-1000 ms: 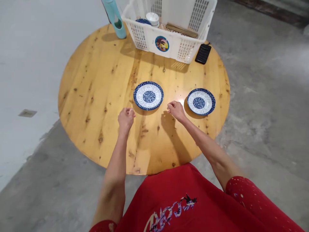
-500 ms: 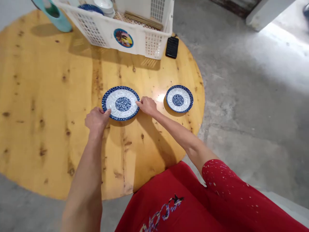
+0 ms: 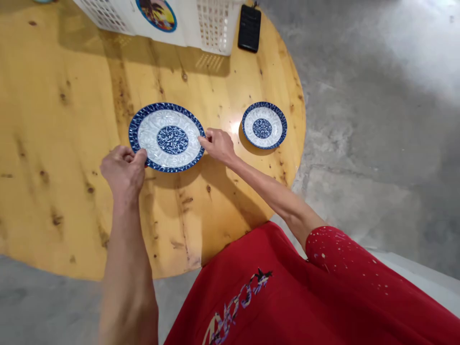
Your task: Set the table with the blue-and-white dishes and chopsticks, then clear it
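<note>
A blue-and-white patterned plate (image 3: pixel 166 137) lies on the round wooden table (image 3: pixel 72 201). My left hand (image 3: pixel 122 170) pinches its near-left rim with thumb and fingers closed on the edge. My right hand (image 3: pixel 216 144) grips the plate's right rim the same way. A second, smaller-looking blue-and-white plate (image 3: pixel 264 125) sits further right near the table's edge, touched by neither hand.
A white plastic basket (image 3: pixel 172 21) with a round sticker stands at the back of the table. A black flat device (image 3: pixel 250 28) lies beside it. Grey concrete floor (image 3: pixel 377 120) surrounds the table; my red garment (image 3: pixel 287 297) fills the lower right.
Both hands moved from closed and held apart in front of the plate to gripping its two sides. The camera came closer and shifted right, so the basket's contents left the view.
</note>
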